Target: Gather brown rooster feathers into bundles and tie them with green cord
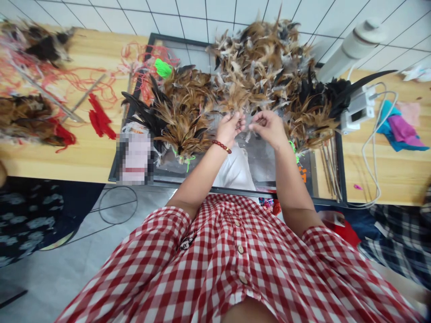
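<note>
From where I stand, I see a person in a red checked shirt [218,251] sitting at a wooden table [90,159], both hands close together above a black-framed board [341,175]. The left hand [232,128], under a bracelet of dark red beads [222,146], has its fingers bent inward, so the grip is narrow, but I cannot tell what is between them. The right hand [268,128] has thumb and forefinger brought near each other; a small pale feather [248,135] hangs just beside these tips, and whether they pinch it I cannot say. The big heap of brown feathers [266,63] lies directly behind the hands, at the far side of the board. Left of it is a feather bundle [186,119] with bright green string [189,162] at its lower end, and a second bundle [308,116], also with black plumes, is near the right hand. On the board's right edge there are thin sticks [332,170]. A green yarn ball [163,68] is on the left, while red yarn [100,117] and tangled pink string [101,85] lie farther out. On the right stands a white device [358,110] with a cable.
</note>
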The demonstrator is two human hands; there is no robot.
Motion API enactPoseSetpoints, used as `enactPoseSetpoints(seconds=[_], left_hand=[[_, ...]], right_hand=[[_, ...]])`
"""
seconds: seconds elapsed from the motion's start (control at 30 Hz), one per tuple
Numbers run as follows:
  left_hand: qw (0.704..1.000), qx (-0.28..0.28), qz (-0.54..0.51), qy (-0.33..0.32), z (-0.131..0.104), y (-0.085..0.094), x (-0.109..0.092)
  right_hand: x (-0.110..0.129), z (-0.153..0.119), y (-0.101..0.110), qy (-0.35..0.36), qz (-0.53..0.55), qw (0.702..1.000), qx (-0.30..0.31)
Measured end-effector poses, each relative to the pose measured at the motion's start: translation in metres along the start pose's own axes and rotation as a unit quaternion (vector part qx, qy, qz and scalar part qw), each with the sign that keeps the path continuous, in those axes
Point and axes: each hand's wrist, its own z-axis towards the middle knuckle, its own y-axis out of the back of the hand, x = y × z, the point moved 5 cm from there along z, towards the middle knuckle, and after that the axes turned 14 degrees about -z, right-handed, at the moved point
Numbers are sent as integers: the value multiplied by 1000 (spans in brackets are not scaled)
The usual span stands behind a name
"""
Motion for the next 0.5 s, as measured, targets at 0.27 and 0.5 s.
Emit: enactPoseSetpoints(seconds=[0.27, 0.5], left_hand=[[998, -29, 53, 9, -1, 0, -4], [990, 3, 141, -9, -7, -8, 1]], right_hand=[[1, -7, -3, 162, -243, 949, 122], [25, -10, 9, 153, -322, 934, -16]])
